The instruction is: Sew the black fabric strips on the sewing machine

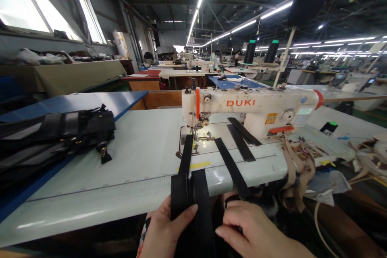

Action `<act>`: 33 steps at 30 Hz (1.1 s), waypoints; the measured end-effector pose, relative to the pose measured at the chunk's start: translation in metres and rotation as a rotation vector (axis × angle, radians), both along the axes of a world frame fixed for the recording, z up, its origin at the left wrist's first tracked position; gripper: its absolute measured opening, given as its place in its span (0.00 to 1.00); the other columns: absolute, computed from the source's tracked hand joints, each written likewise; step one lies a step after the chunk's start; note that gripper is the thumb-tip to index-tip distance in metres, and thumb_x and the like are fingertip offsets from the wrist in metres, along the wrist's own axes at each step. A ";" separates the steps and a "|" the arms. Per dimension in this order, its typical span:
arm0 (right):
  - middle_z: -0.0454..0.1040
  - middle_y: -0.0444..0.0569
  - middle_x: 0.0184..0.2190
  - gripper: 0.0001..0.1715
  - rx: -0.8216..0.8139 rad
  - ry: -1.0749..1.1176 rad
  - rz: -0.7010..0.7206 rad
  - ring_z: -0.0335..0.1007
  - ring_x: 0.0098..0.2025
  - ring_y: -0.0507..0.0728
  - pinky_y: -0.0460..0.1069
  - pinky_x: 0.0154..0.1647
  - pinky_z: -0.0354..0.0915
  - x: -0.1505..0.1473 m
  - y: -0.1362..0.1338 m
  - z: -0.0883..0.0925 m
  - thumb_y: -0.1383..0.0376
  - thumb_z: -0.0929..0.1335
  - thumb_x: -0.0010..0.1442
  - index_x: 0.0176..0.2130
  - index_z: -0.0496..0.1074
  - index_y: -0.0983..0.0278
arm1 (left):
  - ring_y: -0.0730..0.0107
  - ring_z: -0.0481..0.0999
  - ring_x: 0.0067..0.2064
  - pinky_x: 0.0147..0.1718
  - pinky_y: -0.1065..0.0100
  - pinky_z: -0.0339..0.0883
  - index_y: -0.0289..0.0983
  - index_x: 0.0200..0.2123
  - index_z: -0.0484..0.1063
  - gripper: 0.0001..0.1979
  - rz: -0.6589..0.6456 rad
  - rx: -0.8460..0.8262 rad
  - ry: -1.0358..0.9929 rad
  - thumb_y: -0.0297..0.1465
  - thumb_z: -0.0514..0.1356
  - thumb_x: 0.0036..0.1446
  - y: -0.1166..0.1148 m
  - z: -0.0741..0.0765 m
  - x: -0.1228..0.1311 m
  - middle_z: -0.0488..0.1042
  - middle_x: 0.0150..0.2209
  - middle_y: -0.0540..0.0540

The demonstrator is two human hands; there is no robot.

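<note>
We see the black piece [200, 193] at the near edge of the desk [136, 149], its upper end against the rim and its lower part hanging below, in front of the sewing machine [223, 109]. Our left hand [165, 223] holds it from the side, the fingers closed around the panel with the thumb laid across the front. Our right hand [252, 221] is just beside it, fingers curled in; we cannot tell whether they grip anything. We judge the piece light, flat and bendable, a little stiff along its edges, perhaps slick on the smooth faces, and unlikely to break. A flat pinch near the upper end, thumb on top, should suit it best, keeping both panels level. The narrow strip [185, 155] running toward the needle looks limper and would probably twist if held only at one end.
</note>
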State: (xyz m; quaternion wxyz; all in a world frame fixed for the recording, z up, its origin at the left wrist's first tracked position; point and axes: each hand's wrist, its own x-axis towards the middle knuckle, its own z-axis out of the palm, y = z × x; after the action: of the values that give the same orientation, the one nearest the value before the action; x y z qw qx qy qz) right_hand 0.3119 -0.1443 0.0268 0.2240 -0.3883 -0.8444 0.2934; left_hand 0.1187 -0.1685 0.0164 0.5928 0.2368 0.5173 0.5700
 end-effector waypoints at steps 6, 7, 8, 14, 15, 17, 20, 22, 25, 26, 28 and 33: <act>0.68 0.44 0.30 0.08 0.198 0.207 -0.072 0.66 0.34 0.54 0.47 0.35 0.59 -0.013 0.003 0.001 0.75 0.67 0.60 0.32 0.69 0.63 | 0.53 0.82 0.33 0.35 0.62 0.75 0.34 0.37 0.78 0.18 -0.009 0.014 0.015 0.31 0.73 0.39 -0.002 0.006 0.002 0.82 0.30 0.46; 0.68 0.44 0.30 0.08 0.243 0.226 -0.070 0.66 0.34 0.54 0.47 0.35 0.59 -0.015 0.004 0.001 0.75 0.67 0.61 0.33 0.69 0.63 | 0.53 0.82 0.33 0.35 0.62 0.75 0.34 0.37 0.78 0.18 -0.008 0.017 0.027 0.31 0.73 0.39 -0.002 0.007 0.002 0.82 0.30 0.45; 0.67 0.44 0.30 0.08 0.278 0.229 -0.071 0.65 0.34 0.54 0.48 0.35 0.59 -0.017 0.005 0.001 0.74 0.67 0.62 0.33 0.69 0.63 | 0.53 0.82 0.33 0.35 0.62 0.75 0.34 0.37 0.78 0.19 -0.006 0.016 0.039 0.31 0.73 0.39 -0.002 0.007 0.001 0.82 0.30 0.45; 0.65 0.46 0.31 0.11 0.393 0.088 -0.024 0.61 0.35 0.56 0.51 0.37 0.57 -0.025 0.005 -0.001 0.74 0.61 0.67 0.32 0.63 0.63 | 0.52 0.82 0.32 0.35 0.61 0.76 0.34 0.38 0.78 0.21 0.002 0.000 0.030 0.30 0.74 0.38 -0.002 0.007 0.002 0.82 0.30 0.45; 0.64 0.46 0.31 0.11 0.398 0.084 -0.021 0.60 0.35 0.57 0.51 0.38 0.57 -0.024 0.005 -0.001 0.74 0.60 0.67 0.32 0.62 0.63 | 0.52 0.82 0.33 0.35 0.61 0.76 0.34 0.39 0.78 0.21 0.006 -0.001 0.025 0.30 0.74 0.38 -0.002 0.007 0.002 0.82 0.30 0.45; 0.64 0.46 0.32 0.11 0.362 0.118 -0.047 0.60 0.36 0.57 0.52 0.38 0.57 -0.019 0.007 0.000 0.73 0.59 0.67 0.33 0.60 0.63 | 0.53 0.82 0.33 0.36 0.60 0.76 0.34 0.40 0.77 0.22 0.023 -0.002 0.015 0.30 0.74 0.38 -0.002 0.007 0.001 0.82 0.31 0.45; 0.63 0.46 0.32 0.11 0.242 0.233 -0.175 0.60 0.36 0.56 0.51 0.38 0.57 -0.008 0.009 0.000 0.71 0.58 0.68 0.33 0.60 0.62 | 0.54 0.82 0.33 0.36 0.61 0.76 0.35 0.41 0.77 0.23 0.044 -0.014 0.024 0.31 0.74 0.38 -0.001 0.004 -0.003 0.82 0.31 0.45; 0.63 0.45 0.31 0.11 0.129 0.274 -0.193 0.62 0.36 0.56 0.50 0.37 0.58 -0.002 0.009 -0.002 0.69 0.59 0.69 0.32 0.60 0.61 | 0.54 0.82 0.32 0.35 0.62 0.76 0.34 0.40 0.77 0.23 0.040 -0.028 0.023 0.31 0.74 0.37 0.001 0.001 -0.006 0.82 0.31 0.44; 0.66 0.44 0.31 0.12 -0.077 0.259 -0.078 0.64 0.35 0.54 0.48 0.37 0.59 -0.002 0.002 -0.007 0.66 0.61 0.68 0.31 0.63 0.61 | 0.56 0.82 0.32 0.34 0.63 0.76 0.34 0.39 0.77 0.23 0.035 -0.030 -0.040 0.31 0.75 0.36 0.005 -0.001 -0.008 0.83 0.32 0.44; 0.67 0.43 0.31 0.10 -0.129 0.251 -0.056 0.65 0.35 0.53 0.48 0.38 0.59 -0.005 -0.001 -0.008 0.66 0.63 0.66 0.31 0.64 0.62 | 0.56 0.82 0.32 0.33 0.64 0.76 0.34 0.37 0.77 0.22 0.039 -0.025 -0.062 0.30 0.75 0.35 0.006 0.000 -0.008 0.83 0.32 0.44; 0.68 0.42 0.31 0.06 -0.180 0.248 -0.064 0.65 0.34 0.53 0.47 0.37 0.59 -0.011 -0.005 -0.012 0.69 0.67 0.61 0.31 0.65 0.62 | 0.58 0.82 0.31 0.32 0.66 0.75 0.34 0.35 0.78 0.21 0.051 -0.011 -0.088 0.30 0.76 0.33 0.010 0.002 -0.007 0.82 0.31 0.44; 0.65 0.41 0.25 0.07 -0.296 0.361 -0.137 0.63 0.27 0.51 0.45 0.28 0.57 -0.029 -0.003 -0.020 0.69 0.67 0.57 0.27 0.65 0.63 | 0.55 0.82 0.33 0.34 0.65 0.75 0.34 0.32 0.78 0.18 0.060 0.007 -0.051 0.31 0.75 0.35 0.009 0.005 -0.004 0.82 0.31 0.44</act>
State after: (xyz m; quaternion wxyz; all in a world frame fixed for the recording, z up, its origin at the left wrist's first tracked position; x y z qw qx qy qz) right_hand 0.2828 -0.1470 0.0064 0.3315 -0.4145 -0.7101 0.4626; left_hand 0.1148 -0.1596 0.0216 0.5874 0.2087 0.5068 0.5954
